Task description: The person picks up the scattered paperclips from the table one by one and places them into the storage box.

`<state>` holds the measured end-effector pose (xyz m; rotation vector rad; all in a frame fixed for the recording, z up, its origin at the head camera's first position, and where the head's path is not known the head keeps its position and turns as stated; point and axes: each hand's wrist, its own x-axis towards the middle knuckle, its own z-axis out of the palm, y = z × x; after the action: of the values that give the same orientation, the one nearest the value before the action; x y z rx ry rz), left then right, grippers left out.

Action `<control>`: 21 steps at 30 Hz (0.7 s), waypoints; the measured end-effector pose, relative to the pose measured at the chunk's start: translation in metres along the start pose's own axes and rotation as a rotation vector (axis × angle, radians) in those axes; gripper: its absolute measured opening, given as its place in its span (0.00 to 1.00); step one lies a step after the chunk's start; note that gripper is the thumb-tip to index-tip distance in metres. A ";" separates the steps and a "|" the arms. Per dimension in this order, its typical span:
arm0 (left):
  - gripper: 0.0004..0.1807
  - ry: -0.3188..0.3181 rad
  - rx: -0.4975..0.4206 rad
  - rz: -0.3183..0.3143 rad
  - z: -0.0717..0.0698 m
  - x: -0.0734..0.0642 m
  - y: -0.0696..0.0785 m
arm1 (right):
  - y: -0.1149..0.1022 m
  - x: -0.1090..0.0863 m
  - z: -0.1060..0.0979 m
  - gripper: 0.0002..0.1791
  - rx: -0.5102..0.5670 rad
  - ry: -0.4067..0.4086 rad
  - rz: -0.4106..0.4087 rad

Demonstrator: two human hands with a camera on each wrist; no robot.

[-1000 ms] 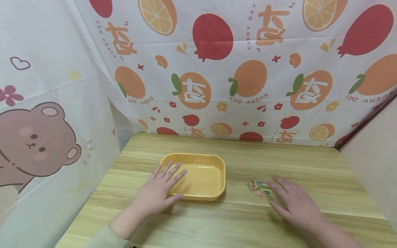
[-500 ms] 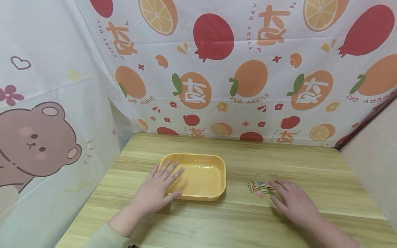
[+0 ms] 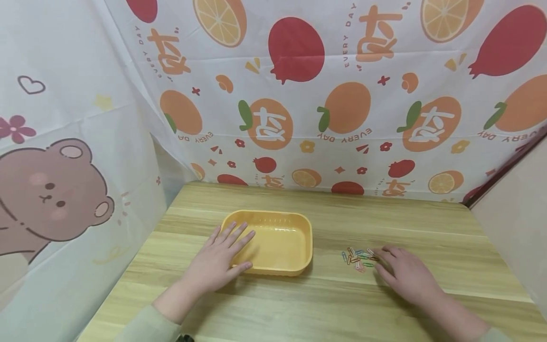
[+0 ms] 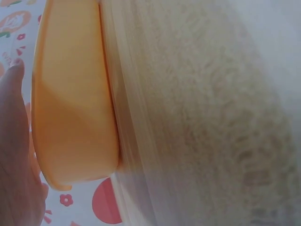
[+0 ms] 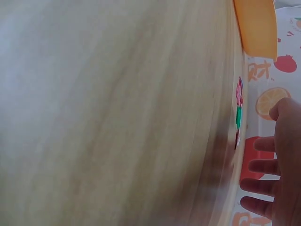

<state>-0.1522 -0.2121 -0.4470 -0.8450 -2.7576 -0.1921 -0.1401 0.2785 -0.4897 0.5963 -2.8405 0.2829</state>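
Note:
A yellow rectangular tray [image 3: 295, 244] stands on the table. Over its left rim lies my left hand [image 3: 218, 261], fingers straight and spread. The left wrist view has the tray's outer wall [image 4: 77, 94] beside that hand [image 4: 19, 141]. To the right of the tray is a small loose pile of coloured paper clips [image 3: 359, 259]. At the pile's right side is my right hand [image 3: 408, 275], its fingertips close to the nearest clips; whether they touch is hard to tell. In the right wrist view this hand's fingers [image 5: 261, 167] are spread apart, with no clip visible in them.
The wooden table [image 3: 299, 308] reaches back to a white cloth with printed fruit [image 3: 346, 107]. A bear-print cloth [image 3: 55, 190] hangs on the left, and a pale panel [image 3: 513, 218] stands on the right. A small dark object [image 3: 184, 338] shows by the left sleeve.
My right hand's fingers have drawn in slightly, staying beside the paper clips. The left hand has shifted only a little on the tray, which stays in place.

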 end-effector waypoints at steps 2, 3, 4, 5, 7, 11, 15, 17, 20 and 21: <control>0.40 -0.006 0.006 -0.001 0.000 0.001 0.000 | 0.002 0.001 0.001 0.24 -0.004 0.002 -0.001; 0.40 -0.010 0.003 -0.003 0.000 0.001 0.000 | 0.002 0.002 0.001 0.23 -0.006 0.003 0.000; 0.40 -0.010 -0.001 -0.004 0.000 0.001 0.000 | 0.003 0.003 0.002 0.23 -0.007 0.002 0.001; 0.40 -0.012 -0.005 -0.006 0.000 0.002 0.000 | 0.003 0.004 0.002 0.23 -0.009 -0.001 0.004; 0.40 -0.015 -0.006 -0.010 0.001 0.002 -0.001 | 0.003 0.005 0.002 0.23 -0.009 -0.006 0.016; 0.40 -0.017 -0.017 -0.019 0.003 0.002 -0.003 | 0.003 0.008 0.003 0.22 -0.007 -0.020 0.045; 0.39 -0.034 -0.020 -0.033 0.005 0.002 -0.005 | 0.003 0.010 0.006 0.20 -0.004 -0.023 0.061; 0.39 -0.040 -0.025 -0.039 0.006 0.001 -0.006 | 0.003 0.012 0.006 0.19 -0.003 -0.022 0.068; 0.40 -0.046 -0.028 -0.048 0.007 0.001 -0.007 | 0.003 0.015 0.007 0.18 -0.005 -0.018 0.072; 0.40 -0.049 -0.028 -0.050 0.007 0.000 -0.008 | 0.003 0.016 0.007 0.18 -0.007 -0.014 0.071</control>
<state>-0.1584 -0.2167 -0.4541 -0.7986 -2.8295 -0.2229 -0.1571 0.2738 -0.4932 0.4992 -2.8793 0.2817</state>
